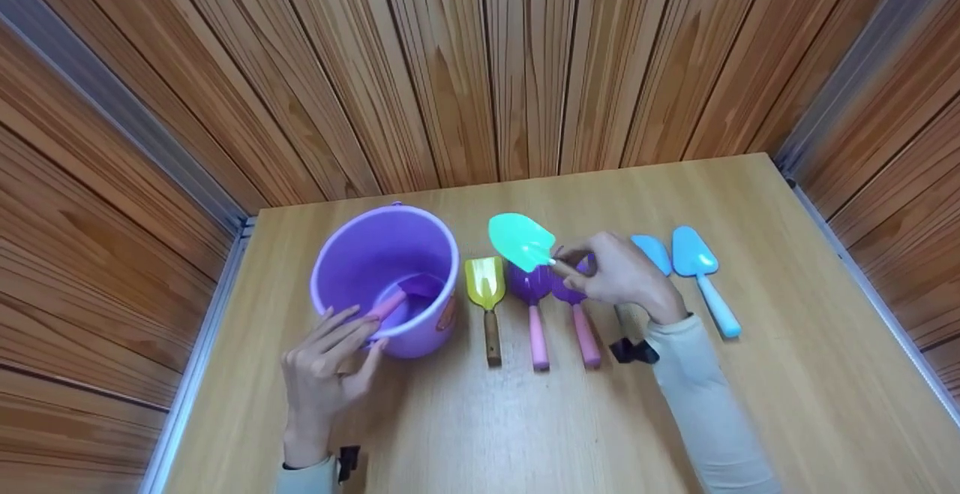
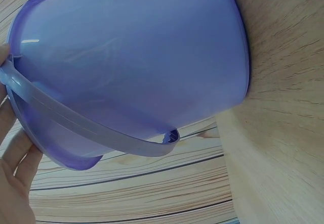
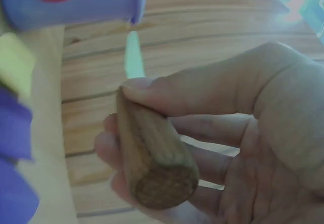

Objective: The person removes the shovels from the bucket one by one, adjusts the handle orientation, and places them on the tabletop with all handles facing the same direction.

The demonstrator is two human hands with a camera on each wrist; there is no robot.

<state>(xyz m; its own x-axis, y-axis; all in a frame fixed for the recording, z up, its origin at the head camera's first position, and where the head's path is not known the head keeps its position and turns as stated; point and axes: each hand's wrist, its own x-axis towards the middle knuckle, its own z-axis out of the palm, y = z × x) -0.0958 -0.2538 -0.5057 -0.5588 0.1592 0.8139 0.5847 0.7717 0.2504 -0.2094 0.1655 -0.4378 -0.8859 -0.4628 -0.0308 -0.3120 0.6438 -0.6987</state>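
A purple bucket (image 1: 390, 224) stands upright on the table's left. My left hand (image 1: 330, 362) grips its near rim, fingers over the edge and thumb outside; the left wrist view shows the bucket's handle (image 2: 86, 123) hanging down the side. Inside the bucket lies a purple toy shovel with a pink handle (image 1: 388, 305), its end close to my fingertips. My right hand (image 1: 622, 276) holds a mint-green toy trowel (image 1: 519, 239) in the air by its wooden handle (image 3: 154, 153). Its thumb presses on top of that handle, fingers curled beneath.
Right of the bucket lie a yellow shovel (image 1: 485, 284) and two purple shovels with pink handles (image 1: 538, 336). Further right are a blue trowel (image 1: 694, 254) and another blue tool (image 1: 652, 252), partly hidden by my right hand. Wood-look walls (image 1: 525, 66) enclose the table.
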